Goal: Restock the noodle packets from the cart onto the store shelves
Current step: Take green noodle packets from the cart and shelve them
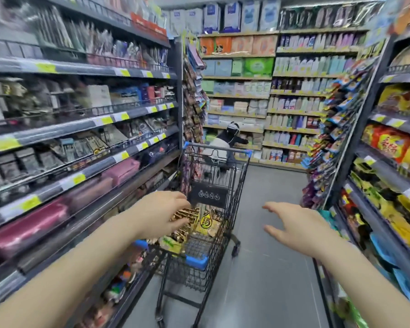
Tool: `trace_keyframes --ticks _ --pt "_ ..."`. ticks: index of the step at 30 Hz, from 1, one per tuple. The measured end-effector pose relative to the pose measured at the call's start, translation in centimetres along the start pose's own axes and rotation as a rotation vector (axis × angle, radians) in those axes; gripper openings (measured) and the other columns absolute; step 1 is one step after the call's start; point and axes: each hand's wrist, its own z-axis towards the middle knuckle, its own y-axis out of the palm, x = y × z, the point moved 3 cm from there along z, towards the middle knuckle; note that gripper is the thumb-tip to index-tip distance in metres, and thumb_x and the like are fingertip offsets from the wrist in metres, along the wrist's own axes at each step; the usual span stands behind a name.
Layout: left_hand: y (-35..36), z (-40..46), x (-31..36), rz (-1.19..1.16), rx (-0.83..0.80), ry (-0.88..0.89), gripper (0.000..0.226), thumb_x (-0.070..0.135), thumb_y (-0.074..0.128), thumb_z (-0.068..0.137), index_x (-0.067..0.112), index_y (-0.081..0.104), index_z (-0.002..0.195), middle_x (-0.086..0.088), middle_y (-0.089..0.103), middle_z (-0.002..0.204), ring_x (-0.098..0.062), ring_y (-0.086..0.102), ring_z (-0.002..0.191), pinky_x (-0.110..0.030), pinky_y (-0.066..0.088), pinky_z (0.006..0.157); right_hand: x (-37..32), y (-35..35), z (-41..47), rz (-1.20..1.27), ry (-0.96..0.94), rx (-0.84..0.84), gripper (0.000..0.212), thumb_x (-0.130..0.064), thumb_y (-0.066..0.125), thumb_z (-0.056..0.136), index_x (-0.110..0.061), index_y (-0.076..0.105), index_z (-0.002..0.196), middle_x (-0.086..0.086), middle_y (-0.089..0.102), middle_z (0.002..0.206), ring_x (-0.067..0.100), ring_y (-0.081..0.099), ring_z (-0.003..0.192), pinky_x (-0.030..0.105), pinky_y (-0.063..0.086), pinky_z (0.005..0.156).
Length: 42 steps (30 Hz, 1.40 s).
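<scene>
I'm standing in a narrow store aisle on a grey floor [265,268], with stocked shelves close on both sides and another wall of goods at the far end.

My left hand [162,215] reaches over the near end of the cart [199,259], fingers curled down onto the top noodle packet [185,216]; the blur keeps me from telling whether I've actually closed on it or am only touching it. My right hand [291,223] hangs spread and empty over the floor, just to the right of the cart. The rest of the noodle packets [208,223], gold and yellow, lie heaped in the basket. The matching yellow and orange packs sit on the right-hand shelves [393,147], so I judge that is where these go.

To do this well I should take the packet by its edge rather than crush the middle, lift it clear of the wire rim, and bring my free hand under it before turning right. Further down the aisle a person [225,143] crouches at the far shelves.
</scene>
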Motion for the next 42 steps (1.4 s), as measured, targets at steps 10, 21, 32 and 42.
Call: trace_keyframes --ticks 10,21,32,42 --pt "1.3 2.7 -12.9 0.009 0.042 0.004 0.047 0.040 0.045 0.093 0.020 0.045 0.135 -0.002 0.042 0.143 -0.020 0.043 0.128 -0.032 0.032 0.107 -6.5 2.1 12.5 -0.022 -0.008 0.053 0.055 -0.046 0.044 0.093 -0.031 0.031 0.144 -0.013 0.041 0.146 0.011 0.041 0.133 0.028 0.039 0.102" --pt "8.5 13.2 -21.6 -0.046 0.000 0.042 0.052 0.046 0.037 0.092 0.021 0.043 0.138 -0.003 0.039 0.146 -0.020 0.039 0.132 -0.033 0.025 0.110 -5.0 6.9 26.6 -0.079 -0.025 -0.019 0.049 -0.045 0.043 0.094 -0.031 0.037 0.140 -0.013 0.045 0.142 0.013 0.046 0.129 0.029 0.043 0.094" --pt "14.7 25.8 -29.0 -0.098 -0.060 0.058 0.050 0.039 0.044 0.094 0.021 0.039 0.141 -0.002 0.037 0.147 -0.018 0.036 0.134 -0.031 0.024 0.111 -1.3 12.1 40.9 -0.058 -0.016 -0.106 0.048 -0.044 0.041 0.095 -0.030 0.037 0.141 -0.011 0.045 0.143 0.014 0.048 0.127 0.029 0.043 0.094" --pt "22.9 35.0 -33.1 -0.160 -0.134 0.180 0.051 0.039 0.043 0.095 0.022 0.036 0.142 0.000 0.035 0.148 -0.015 0.033 0.135 -0.027 0.020 0.112 1.4 19.9 49.3 0.017 0.096 -0.188 0.048 -0.044 0.041 0.095 -0.026 0.039 0.140 -0.007 0.051 0.139 0.017 0.051 0.124 0.033 0.047 0.095"
